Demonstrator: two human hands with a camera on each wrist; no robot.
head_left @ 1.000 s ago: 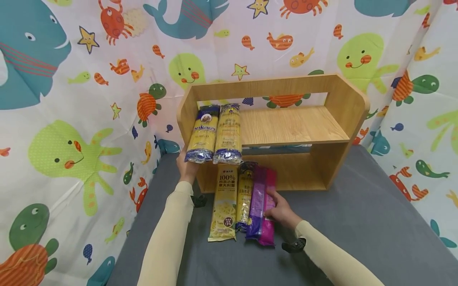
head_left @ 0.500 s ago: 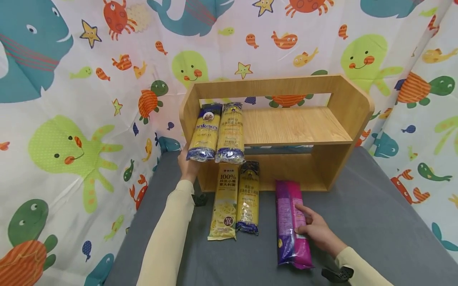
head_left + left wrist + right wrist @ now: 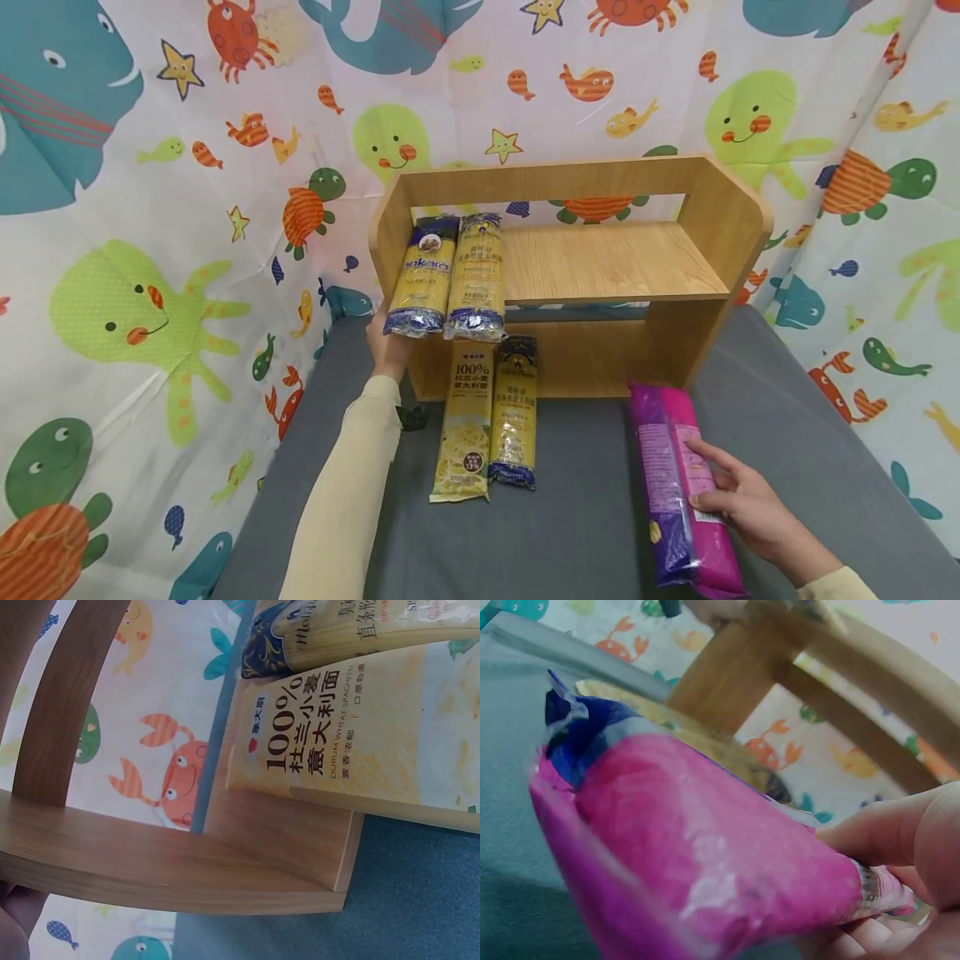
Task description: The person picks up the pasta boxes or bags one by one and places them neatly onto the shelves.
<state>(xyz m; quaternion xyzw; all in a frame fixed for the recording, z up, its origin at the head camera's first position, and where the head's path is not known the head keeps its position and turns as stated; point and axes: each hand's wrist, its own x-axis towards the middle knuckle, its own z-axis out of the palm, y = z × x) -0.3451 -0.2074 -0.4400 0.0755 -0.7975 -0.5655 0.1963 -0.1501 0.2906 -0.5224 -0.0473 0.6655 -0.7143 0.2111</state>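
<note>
My right hand (image 3: 750, 508) pinches a pink-and-purple plastic packet (image 3: 678, 492) by its right side, thumb and fingers around the edge, at the front right of the shelf. Its shiny pink wrapper and blue end fill much of the right wrist view. My left hand (image 3: 390, 346) grips the left side panel of the wooden shelf (image 3: 615, 262); its fingers are mostly hidden. Two yellow spaghetti packets (image 3: 476, 275) lie side by side on the upper board at the left. Below them, a pale yellow spaghetti packet (image 3: 462, 433) and a narrower gold one (image 3: 514, 425) stick out of the lower level.
The shelf stands on a grey tabletop (image 3: 570, 533). Behind and beside it hangs a white curtain (image 3: 480, 108) printed with sea animals. The spaghetti packets in the lower level extend past the shelf's front edge onto the tabletop.
My right hand has carried the pink-and-purple packet rightward and toward me, away from beside the gold spaghetti packet. My left hand stays at the shelf's left side.
</note>
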